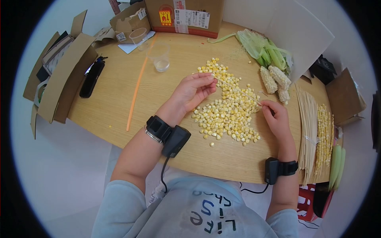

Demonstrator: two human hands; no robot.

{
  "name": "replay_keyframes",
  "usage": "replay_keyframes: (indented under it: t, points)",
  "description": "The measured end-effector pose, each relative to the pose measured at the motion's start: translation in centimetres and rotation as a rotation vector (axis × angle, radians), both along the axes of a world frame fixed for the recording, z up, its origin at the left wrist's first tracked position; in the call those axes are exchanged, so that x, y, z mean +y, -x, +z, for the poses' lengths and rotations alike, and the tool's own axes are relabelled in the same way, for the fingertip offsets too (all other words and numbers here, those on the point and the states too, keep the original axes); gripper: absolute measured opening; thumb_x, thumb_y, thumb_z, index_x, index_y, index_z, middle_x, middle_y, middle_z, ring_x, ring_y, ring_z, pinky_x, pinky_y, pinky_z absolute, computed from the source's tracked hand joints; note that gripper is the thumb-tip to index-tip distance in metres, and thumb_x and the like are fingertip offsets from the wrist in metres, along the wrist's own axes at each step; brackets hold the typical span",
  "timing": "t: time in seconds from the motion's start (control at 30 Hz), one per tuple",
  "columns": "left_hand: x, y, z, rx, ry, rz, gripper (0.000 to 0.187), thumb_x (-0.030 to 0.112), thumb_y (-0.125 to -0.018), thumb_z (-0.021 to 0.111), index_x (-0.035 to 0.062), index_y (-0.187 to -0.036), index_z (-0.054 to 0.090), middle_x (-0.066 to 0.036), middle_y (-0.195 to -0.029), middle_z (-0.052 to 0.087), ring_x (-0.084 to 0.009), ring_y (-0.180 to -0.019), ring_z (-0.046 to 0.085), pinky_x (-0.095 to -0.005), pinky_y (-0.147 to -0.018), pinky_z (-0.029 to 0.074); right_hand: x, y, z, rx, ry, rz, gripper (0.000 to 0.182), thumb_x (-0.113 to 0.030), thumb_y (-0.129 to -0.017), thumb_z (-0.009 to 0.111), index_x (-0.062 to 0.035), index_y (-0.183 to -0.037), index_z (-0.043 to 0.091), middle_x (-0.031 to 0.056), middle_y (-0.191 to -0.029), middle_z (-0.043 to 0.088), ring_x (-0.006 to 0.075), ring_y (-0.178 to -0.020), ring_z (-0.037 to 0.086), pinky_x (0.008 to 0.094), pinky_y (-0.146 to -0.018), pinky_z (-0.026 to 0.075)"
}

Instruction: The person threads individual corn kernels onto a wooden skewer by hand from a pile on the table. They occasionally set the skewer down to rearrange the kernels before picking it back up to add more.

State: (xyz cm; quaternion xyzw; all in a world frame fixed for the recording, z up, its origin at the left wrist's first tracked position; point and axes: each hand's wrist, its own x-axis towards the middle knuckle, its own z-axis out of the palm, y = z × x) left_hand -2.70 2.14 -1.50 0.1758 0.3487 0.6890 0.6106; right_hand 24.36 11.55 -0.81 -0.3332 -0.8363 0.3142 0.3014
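A thin wooden skewer stretches between my two hands, above a loose heap of yellow and white corn kernels. My right hand pinches the skewer's near right end between thumb and fingers. At its far left end, my left hand is closed in a pinch on a pale corn kernel that meets the skewer's tip. Whether the tip has gone into the kernel is too small to make out. The other fingers of my left hand are loosely curled.
Bare cobs and green husks lie at the back right. Bundled skewers sit beside kernel-threaded skewers on the right. Clear plastic cups, an orange strip, a black phone-like object and cardboard boxes stand leftward.
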Motion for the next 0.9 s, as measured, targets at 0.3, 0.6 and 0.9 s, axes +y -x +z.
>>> replay_keyframes:
  t: [0.3,0.6,0.9]
  points:
    - [-0.3,-3.5,0.2,0.138,0.050,-0.223,0.018,0.006,-0.082,0.064,-0.0020,-0.097,0.057,-0.011,-0.088,0.062,-0.0154,-0.076,0.061,-0.0258,-0.070,0.052,-2.1,1.6,0.6,0.024,0.006,0.112,0.014,-0.006,-0.085,0.056,0.0000,-0.095,0.063,0.0079,-0.072,0.060,0.0119,-0.059,0.051,0.0245,-0.054,0.041]
    - [-0.7,-6.0,0.8,0.452,0.009,-0.315,0.015,0.005,-0.079,0.068,-0.0013,-0.089,0.060,-0.009,-0.079,0.063,-0.0126,-0.066,0.060,-0.0233,-0.061,0.051,-3.7,2.6,1.0,0.039,-0.027,0.192,0.014,-0.004,-0.083,0.057,-0.0019,-0.096,0.062,0.0110,-0.076,0.062,0.0184,-0.060,0.056,0.0278,-0.055,0.044]
    - [-0.9,-5.7,1.2,0.521,-0.039,-0.285,0.018,0.005,-0.079,0.068,-0.0010,-0.095,0.062,-0.006,-0.078,0.063,-0.0104,-0.066,0.058,-0.0210,-0.060,0.049,-3.6,2.7,1.2,0.009,-0.105,0.141,0.013,-0.003,-0.081,0.056,-0.0027,-0.093,0.062,0.0121,-0.077,0.062,0.0231,-0.064,0.058,0.0308,-0.058,0.046]
